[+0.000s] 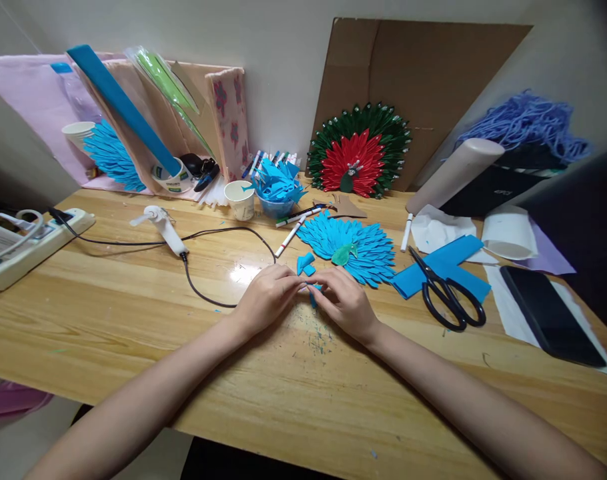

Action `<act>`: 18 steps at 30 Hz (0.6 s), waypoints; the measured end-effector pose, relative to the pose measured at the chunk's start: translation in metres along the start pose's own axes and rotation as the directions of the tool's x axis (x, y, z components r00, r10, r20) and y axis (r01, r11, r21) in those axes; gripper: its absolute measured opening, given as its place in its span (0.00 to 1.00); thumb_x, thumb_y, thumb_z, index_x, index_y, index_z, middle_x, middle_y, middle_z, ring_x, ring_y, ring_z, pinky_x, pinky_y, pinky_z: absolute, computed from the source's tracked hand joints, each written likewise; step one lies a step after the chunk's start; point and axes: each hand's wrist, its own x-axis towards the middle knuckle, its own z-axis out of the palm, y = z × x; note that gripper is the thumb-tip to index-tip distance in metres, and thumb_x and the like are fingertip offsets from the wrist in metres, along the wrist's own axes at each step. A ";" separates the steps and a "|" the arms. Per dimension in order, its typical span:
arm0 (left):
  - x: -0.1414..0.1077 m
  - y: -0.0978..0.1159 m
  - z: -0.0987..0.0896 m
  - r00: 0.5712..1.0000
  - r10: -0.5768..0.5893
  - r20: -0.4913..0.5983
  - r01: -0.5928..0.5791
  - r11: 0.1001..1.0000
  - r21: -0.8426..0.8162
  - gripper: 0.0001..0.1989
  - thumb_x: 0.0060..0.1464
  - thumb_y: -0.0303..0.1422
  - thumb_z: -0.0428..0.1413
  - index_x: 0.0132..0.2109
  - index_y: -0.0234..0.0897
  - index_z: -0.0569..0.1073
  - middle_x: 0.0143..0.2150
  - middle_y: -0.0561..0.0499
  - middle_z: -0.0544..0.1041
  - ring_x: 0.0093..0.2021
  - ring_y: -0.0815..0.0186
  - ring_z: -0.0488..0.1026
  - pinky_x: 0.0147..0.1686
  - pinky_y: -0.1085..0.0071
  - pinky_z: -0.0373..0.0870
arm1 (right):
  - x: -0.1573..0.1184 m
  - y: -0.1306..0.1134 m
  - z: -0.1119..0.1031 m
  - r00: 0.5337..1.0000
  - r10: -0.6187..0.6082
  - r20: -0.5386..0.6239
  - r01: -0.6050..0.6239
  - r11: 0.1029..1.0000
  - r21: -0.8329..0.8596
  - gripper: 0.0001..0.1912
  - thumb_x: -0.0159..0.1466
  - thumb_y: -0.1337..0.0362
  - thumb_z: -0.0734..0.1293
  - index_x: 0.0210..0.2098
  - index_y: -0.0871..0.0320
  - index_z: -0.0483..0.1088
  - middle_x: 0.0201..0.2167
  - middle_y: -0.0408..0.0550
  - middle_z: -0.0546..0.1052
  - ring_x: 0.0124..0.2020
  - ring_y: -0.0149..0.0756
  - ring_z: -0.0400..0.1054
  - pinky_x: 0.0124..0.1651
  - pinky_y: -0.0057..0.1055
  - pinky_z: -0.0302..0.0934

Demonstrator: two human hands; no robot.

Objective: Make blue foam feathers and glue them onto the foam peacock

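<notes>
My left hand (267,297) and my right hand (348,305) meet over the table, fingertips nearly touching. Both are closed in a pinch at a small blue crepe paper piece (314,295), which shows mainly between my right thumb and fingers. The left fingertips partly hide what they grip. Just beyond them lie loose blue paper pieces (306,263). Behind my right hand rests a fan-shaped blue paper peacock (368,243) with a green body (343,254). Small dark and blue scraps (319,337) are scattered below my hands.
Black scissors (447,297) lie on folded blue strips (463,261) at right, near a phone (551,313). A glue gun (166,230) with a cable stands left. A bowl of blue pieces (276,205), a paper cup (239,201) and a red-green peacock (356,153) are behind.
</notes>
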 end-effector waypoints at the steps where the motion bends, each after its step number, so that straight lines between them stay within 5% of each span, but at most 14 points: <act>1: 0.000 0.000 0.000 1.000 -0.001 0.003 0.001 1.000 0.005 0.09 0.57 0.31 0.48 0.40 0.34 0.72 0.30 0.48 0.72 0.31 0.69 0.67 0.32 0.73 0.64 | 0.000 0.001 0.000 1.000 -0.010 0.003 0.010 1.000 -0.018 0.07 0.60 0.69 0.62 0.39 0.56 0.67 0.34 0.49 0.74 0.36 0.38 0.66 0.39 0.36 0.60; 18: 0.001 0.008 0.002 0.997 -0.074 0.006 0.074 0.997 -0.018 0.07 0.53 0.29 0.51 0.32 0.33 0.74 0.28 0.49 0.73 0.30 0.68 0.67 0.32 0.72 0.63 | 0.000 0.000 0.003 0.999 0.042 0.025 -0.041 0.999 -0.031 0.01 0.59 0.68 0.62 0.31 0.58 0.66 0.29 0.48 0.72 0.33 0.37 0.64 0.37 0.34 0.59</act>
